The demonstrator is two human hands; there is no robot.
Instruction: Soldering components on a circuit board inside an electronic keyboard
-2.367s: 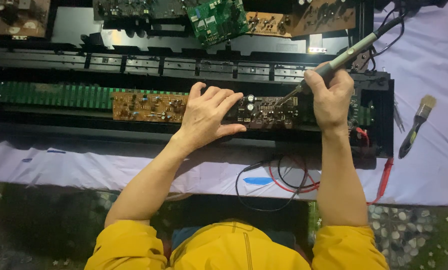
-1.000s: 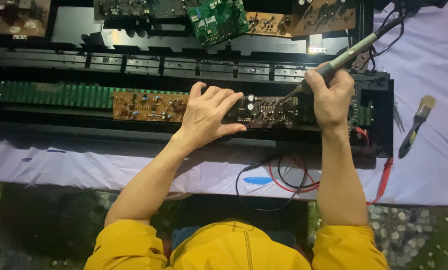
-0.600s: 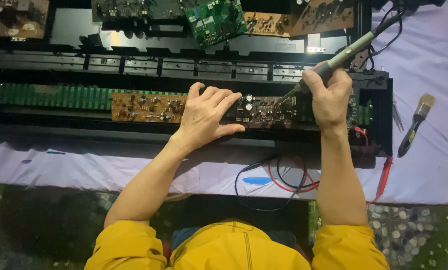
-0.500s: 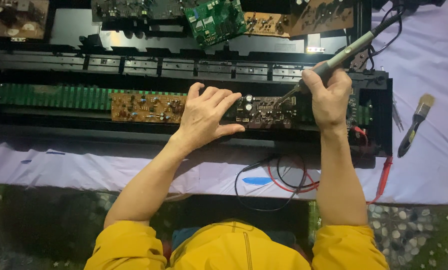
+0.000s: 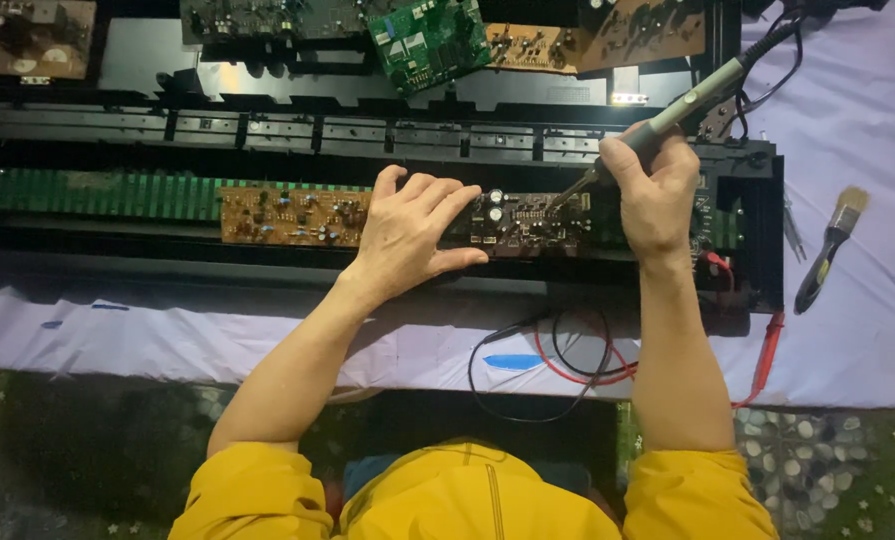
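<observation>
The right hand (image 5: 655,190) is closed around the grey handle of a soldering iron (image 5: 667,118), held like a pen, with the cable running up and away behind the hand. The metal tip points down and to the left and meets the dark circuit board (image 5: 527,222), which lies between the two hands inside the long black chassis (image 5: 387,135). The left hand (image 5: 407,235) holds nothing; it lies flat with spread fingers, pressing on the place where the dark board joins a brown circuit board (image 5: 292,215) further to its left.

To do this step well, I think the left hand should keep firm pressure so that the board does not move under the tip. Its fingertips lie near the tip, so they should not move closer to the hot metal. The right wrist seems to rest on the chassis edge, and this support should help to keep the tip exactly on one joint, not sliding to the next components. Whether solder is being fed I cannot tell, because no wire is visible.

Below the right hand, black and red leads (image 5: 567,350) curl on the pale cloth of the table (image 5: 867,300). A small paintbrush (image 5: 829,250) lies well apart on the right side of the right hand.
</observation>
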